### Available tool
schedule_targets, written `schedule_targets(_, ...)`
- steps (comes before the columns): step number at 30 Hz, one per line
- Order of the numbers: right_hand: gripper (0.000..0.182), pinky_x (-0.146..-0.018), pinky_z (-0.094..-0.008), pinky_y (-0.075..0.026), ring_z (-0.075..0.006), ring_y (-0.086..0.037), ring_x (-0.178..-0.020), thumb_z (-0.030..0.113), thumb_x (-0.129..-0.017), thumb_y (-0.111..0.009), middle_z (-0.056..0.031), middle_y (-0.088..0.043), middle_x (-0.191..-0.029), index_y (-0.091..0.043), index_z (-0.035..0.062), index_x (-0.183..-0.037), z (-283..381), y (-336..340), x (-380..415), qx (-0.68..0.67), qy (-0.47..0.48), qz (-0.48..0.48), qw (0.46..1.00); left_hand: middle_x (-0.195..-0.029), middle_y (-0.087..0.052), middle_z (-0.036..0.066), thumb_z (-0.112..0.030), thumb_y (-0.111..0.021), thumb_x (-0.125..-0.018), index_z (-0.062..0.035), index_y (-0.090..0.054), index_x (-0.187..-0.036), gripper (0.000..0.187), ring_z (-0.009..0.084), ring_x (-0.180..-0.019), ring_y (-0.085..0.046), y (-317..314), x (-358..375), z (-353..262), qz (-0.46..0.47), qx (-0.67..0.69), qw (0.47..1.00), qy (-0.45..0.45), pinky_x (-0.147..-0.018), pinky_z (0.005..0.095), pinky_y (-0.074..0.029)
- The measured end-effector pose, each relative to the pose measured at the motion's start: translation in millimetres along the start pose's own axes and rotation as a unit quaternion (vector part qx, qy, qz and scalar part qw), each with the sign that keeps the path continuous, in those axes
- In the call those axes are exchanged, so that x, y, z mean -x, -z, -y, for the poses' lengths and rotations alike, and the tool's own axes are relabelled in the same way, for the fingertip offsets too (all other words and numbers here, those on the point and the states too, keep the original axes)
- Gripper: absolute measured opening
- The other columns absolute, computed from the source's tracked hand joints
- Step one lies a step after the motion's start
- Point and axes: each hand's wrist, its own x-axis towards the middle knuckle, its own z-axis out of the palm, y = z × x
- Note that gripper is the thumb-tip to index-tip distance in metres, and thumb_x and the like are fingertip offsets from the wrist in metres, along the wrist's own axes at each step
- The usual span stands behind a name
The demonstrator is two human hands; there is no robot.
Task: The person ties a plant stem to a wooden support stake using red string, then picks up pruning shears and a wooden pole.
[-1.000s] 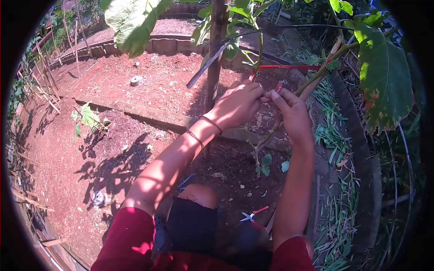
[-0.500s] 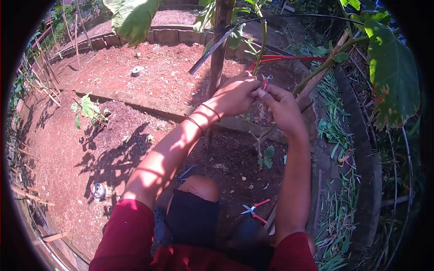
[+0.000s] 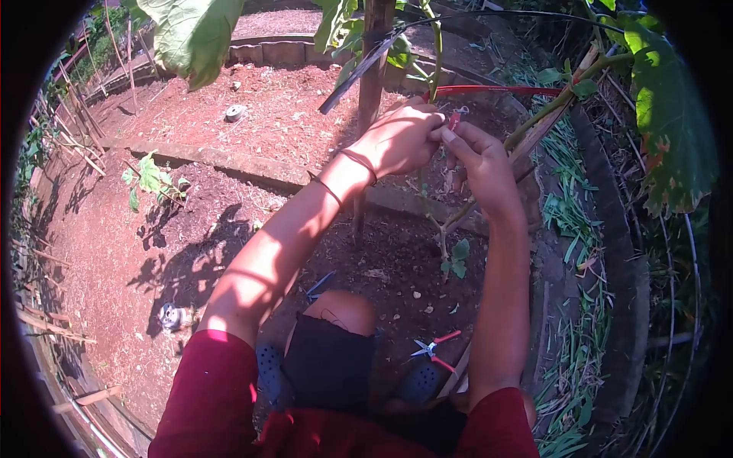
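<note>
My left hand (image 3: 405, 139) is closed beside a wooden stake (image 3: 372, 80), its fingertips meeting those of my right hand. My right hand (image 3: 482, 156) pinches the short end of a red plastic tie (image 3: 456, 119), whose tip curls and looks pale. The rest of the red tie band (image 3: 496, 90) stretches from behind my left hand across to a thick slanting branch (image 3: 546, 112). A green plant stem (image 3: 436, 57) rises just behind my hands. What lies inside my left fingers is mostly hidden, though the red tie runs into them.
Red-handled pruning shears (image 3: 434, 349) lie open on the soil near my foot. A black strip (image 3: 359, 72) hangs from the stake. Large leaves (image 3: 668, 114) hang at right; a small plant (image 3: 153, 179) and a can (image 3: 172, 316) are at left.
The view has shifted a little, so the plants and stake sit slightly differently. Both hands stay together at the tie; the red band now looks like a single straighter line.
</note>
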Motion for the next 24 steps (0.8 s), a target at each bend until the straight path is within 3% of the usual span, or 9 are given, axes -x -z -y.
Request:
schedule_targets(2, 0.025, -0.051, -0.0224, -0.044, -0.0039, -0.052, -0.066, 0.025, -0.103, -0.064, 0.0028, -0.056, -0.076, -0.075, 0.0041, -0.112, -1, 1, -2, -0.005, 0.017, 0.001, 1.000, -0.101, -0.068, 0.019, -0.015, -0.060, -0.090, -0.0018, -0.066, -0.102, 0.019, 0.0388, -0.107, -0.062, -2, -1, -4, 0.008, 0.035, 0.999, 0.007, -0.090, 0.0485, -0.050)
schedule_targets(4, 0.025, -0.051, -0.0216, -0.043, -0.0031, -0.053, -0.068, 0.025, -0.103, -0.065, 0.0028, -0.058, -0.077, -0.075, 0.0040, -0.111, 3, 7, -3, -0.006, 0.044, -0.005, 0.999, -0.104, -0.067, 0.019, -0.016, -0.059, -0.092, -0.0011, -0.065, -0.100, 0.018, 0.0385, -0.105, -0.060, 5, -2, -28, 0.068, 0.234, 0.956, 0.166, -0.091, 0.0476, -0.049)
schedule_targets(8, 0.024, -0.052, -0.0202, -0.044, -0.0024, -0.053, -0.069, 0.025, -0.104, -0.065, 0.0027, -0.063, -0.082, -0.075, 0.0040, -0.110, 36, 26, 22, 0.036, -0.006, -0.005, 0.999, -0.104, -0.066, 0.017, -0.013, -0.059, -0.094, -0.0011, -0.062, -0.109, 0.019, 0.0393, -0.100, -0.059, -2, 9, -41, -0.015, 0.124, 0.991, 0.045, -0.091, 0.0493, -0.048)
schedule_targets(13, 0.024, -0.054, -0.0173, -0.044, -0.0015, -0.052, -0.069, 0.025, -0.103, -0.065, 0.0011, -0.073, -0.098, -0.075, 0.0041, -0.110, 45, 45, 37, 0.010, 0.050, -0.015, 0.999, -0.103, -0.063, 0.016, -0.012, -0.059, -0.096, -0.0021, -0.062, -0.115, 0.021, 0.0366, -0.099, -0.058, 1, 9, -63, -0.040, 0.175, 0.984, -0.007, -0.090, 0.0472, -0.048)
schedule_targets(16, 0.023, -0.054, -0.0188, -0.044, -0.0022, -0.051, -0.066, 0.024, -0.103, -0.065, -0.0003, -0.075, -0.097, -0.076, 0.0046, -0.110, 43, 47, 28, 0.023, 0.027, -0.048, 0.998, -0.101, -0.062, 0.016, -0.015, -0.058, -0.097, -0.0016, -0.063, -0.115, 0.022, 0.0357, -0.097, -0.057, -14, 0, -55, -0.045, 0.145, 0.988, 0.003, -0.088, 0.0473, -0.048)
schedule_targets(20, 0.026, -0.057, -0.0217, -0.048, -0.0040, -0.057, -0.068, 0.024, -0.103, -0.064, 0.0002, -0.075, -0.094, -0.076, 0.0017, -0.108, 45, 43, -2, 0.110, 0.033, -0.120, 0.986, -0.096, -0.062, 0.017, -0.019, -0.052, -0.105, 0.0006, -0.063, -0.111, 0.024, 0.0331, -0.094, -0.058, -35, -14, -61, -0.103, 0.250, 0.956, 0.114, -0.086, 0.0452, -0.047)
schedule_targets(22, 0.030, -0.065, -0.0288, -0.054, -0.0131, -0.067, -0.072, 0.026, -0.102, -0.065, -0.0057, -0.076, -0.089, -0.076, -0.0007, -0.106, 47, 34, -14, 0.210, 0.159, -0.178, 0.948, -0.095, -0.063, 0.018, -0.020, -0.050, -0.106, 0.0016, -0.063, -0.112, 0.026, 0.0325, -0.091, -0.059, -42, -26, -63, -0.120, 0.277, 0.944, 0.130, -0.084, 0.0439, -0.048)
schedule_targets(23, 0.030, -0.065, -0.0288, -0.054, -0.0131, -0.067, -0.072, 0.026, -0.102, -0.065, -0.0057, -0.076, -0.089, -0.076, -0.0007, -0.106, 51, 34, -18, 0.212, 0.157, -0.177, 0.948, -0.095, -0.064, 0.020, -0.021, -0.048, -0.107, 0.0026, -0.063, -0.113, 0.028, 0.0320, -0.089, -0.060, -47, -32, -63, -0.135, 0.301, 0.933, 0.146, -0.082, 0.0426, -0.048)
schedule_targets(24, 0.030, -0.071, -0.0332, -0.056, -0.0199, -0.071, -0.079, 0.027, -0.100, -0.065, -0.0103, -0.076, -0.093, -0.076, -0.0001, -0.108, 58, 33, -22, 0.306, 0.119, -0.194, 0.924, -0.095, -0.064, 0.020, -0.021, -0.048, -0.107, 0.0026, -0.063, -0.113, 0.028, 0.0320, -0.089, -0.060, -58, -39, -61, -0.136, 0.302, 0.932, 0.146, -0.082, 0.0426, -0.048)
